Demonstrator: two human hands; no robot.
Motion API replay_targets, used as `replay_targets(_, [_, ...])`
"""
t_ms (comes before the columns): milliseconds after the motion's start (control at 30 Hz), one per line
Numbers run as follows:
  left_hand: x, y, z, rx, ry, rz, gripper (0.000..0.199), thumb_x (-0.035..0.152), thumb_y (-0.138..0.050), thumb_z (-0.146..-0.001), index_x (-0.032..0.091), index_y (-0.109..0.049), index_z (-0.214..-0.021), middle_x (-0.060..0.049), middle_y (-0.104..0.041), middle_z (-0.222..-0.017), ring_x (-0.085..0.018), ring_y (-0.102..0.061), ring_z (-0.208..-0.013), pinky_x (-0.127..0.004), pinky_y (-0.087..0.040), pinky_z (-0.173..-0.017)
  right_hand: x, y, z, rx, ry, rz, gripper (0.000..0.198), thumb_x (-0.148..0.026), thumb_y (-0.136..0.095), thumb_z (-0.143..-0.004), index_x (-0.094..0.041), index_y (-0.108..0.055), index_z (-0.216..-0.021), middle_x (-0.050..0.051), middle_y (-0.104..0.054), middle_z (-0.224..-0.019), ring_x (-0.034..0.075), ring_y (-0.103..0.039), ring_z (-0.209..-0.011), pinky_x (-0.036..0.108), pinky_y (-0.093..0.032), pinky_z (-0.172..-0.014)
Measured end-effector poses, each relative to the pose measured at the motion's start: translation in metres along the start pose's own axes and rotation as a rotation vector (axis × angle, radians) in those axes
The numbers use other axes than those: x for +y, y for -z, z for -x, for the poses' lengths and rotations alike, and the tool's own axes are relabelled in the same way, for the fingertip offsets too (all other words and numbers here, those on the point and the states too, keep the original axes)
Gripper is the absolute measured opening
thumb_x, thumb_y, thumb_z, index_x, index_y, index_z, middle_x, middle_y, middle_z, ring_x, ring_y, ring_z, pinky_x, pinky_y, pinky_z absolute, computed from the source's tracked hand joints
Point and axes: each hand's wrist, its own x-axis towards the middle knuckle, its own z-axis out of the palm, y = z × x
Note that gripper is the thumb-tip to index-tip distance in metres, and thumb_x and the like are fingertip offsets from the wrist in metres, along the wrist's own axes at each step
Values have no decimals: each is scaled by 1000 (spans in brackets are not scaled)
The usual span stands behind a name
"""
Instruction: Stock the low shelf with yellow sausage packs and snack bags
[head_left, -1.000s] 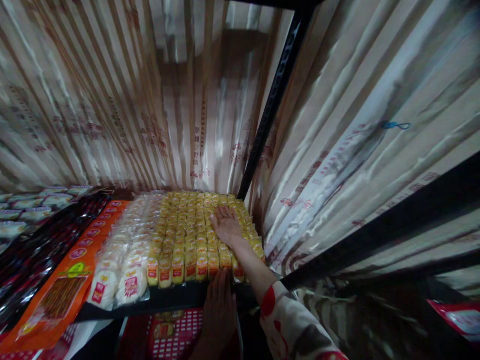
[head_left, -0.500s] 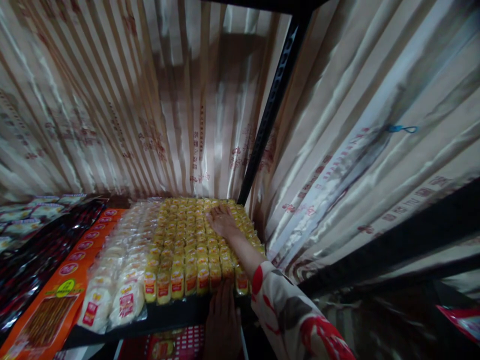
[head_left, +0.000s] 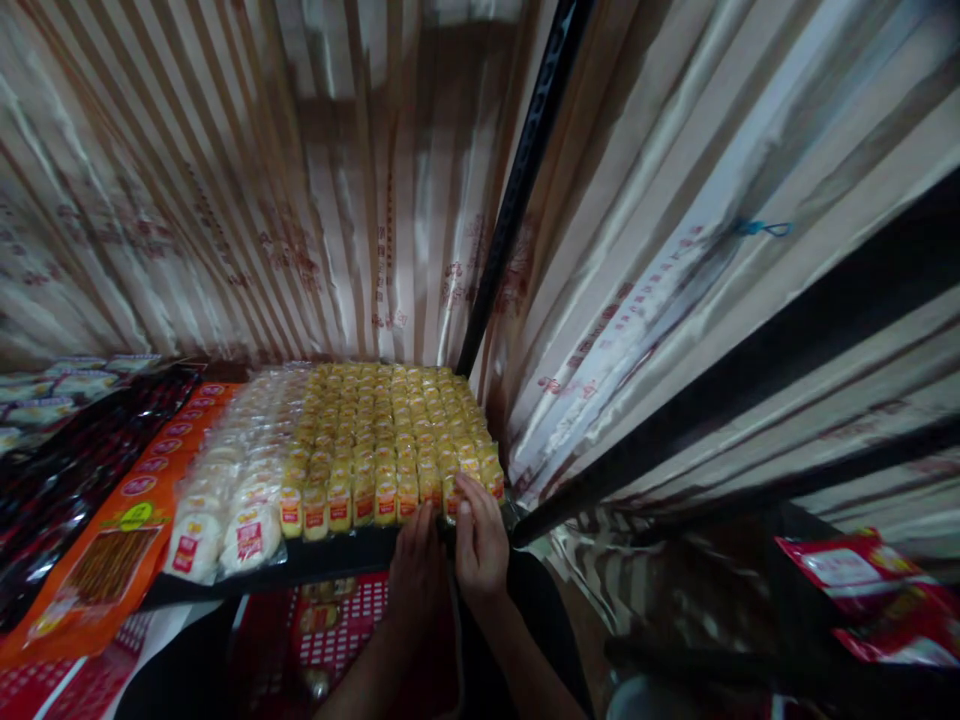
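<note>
Rows of small yellow cakes point(head_left: 364, 440) in clear wrappers stand packed together on a black shelf. My right hand point(head_left: 482, 540) is at the front right of these rows, its fingers stretched forward against the front packets and its thumb alongside. Beside it, my left hand point(head_left: 416, 555) rests at the shelf's front edge with the fingers extended, fingertips near the lower front of the cakes. Neither hand visibly holds a packet. Left of the yellow rows lie white round cakes point(head_left: 251, 535) in clear wrappers with red labels.
Orange snack bags point(head_left: 124, 540) and dark red packets point(head_left: 90, 480) fill the shelf's left side. A red basket point(head_left: 360, 610) with some wrapped cakes stands below. A black post point(head_left: 517, 190) rises at the back corner before printed sheeting. Red bags point(head_left: 862, 575) lie at right.
My right hand has drawn back from the rear of the yellow rows to the front right edge. My left hand stays at the front. The view has tilted down slightly.
</note>
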Motion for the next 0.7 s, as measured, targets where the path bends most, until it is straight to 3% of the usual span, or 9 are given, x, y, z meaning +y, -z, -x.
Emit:
replay_targets(100, [-2,-1,3,12,-8,4,54,11,-29,-90,7,-20,-143,-16,-52,-127,-24,-44,-123,-38,-42,-94,10,2,32,-45,21,74,33,-21,-37,-93,-15,-57,-118,12,-64,-115,20,-58,-110,43,-47,-95])
replay_targets(200, [-5,1,5,-27,7,26,53,13,-30,-90,6,-22,-141,-17,-53,-126,-24,-44,-123,-37,-44,-92,20,0,42,-133,17,98,37,-23,-34,-94,-13,-55,-123,13,-61,-121,21,-56,-114,42,-49,-94])
replay_targets(367, [-6,3,9,-119,-26,33,46,10,-31,-87,10,-38,-133,-15,-55,-126,-24,-49,-119,-37,-46,-90,24,2,41,-226,-42,8,41,-27,-32,-95,-12,-53,-126,13,-58,-126,22,-51,-120,42,-46,-100])
replay_targets(533, [-3,7,4,-238,-208,128,45,11,-31,-88,11,-42,-132,-14,-58,-123,-22,-48,-122,-36,-45,-94,19,9,34,-275,-208,-80,45,-34,-25,-96,-15,-56,-124,11,-58,-126,22,-53,-118,42,-45,-101])
replay_targets(700, [-1,6,-10,-176,-263,76,44,11,-29,-89,9,-41,-132,-15,-55,-127,-21,-43,-126,-35,-43,-97,13,16,27,-371,-240,-30,50,-37,-23,-96,-12,-55,-125,11,-57,-126,20,-51,-120,41,-41,-104])
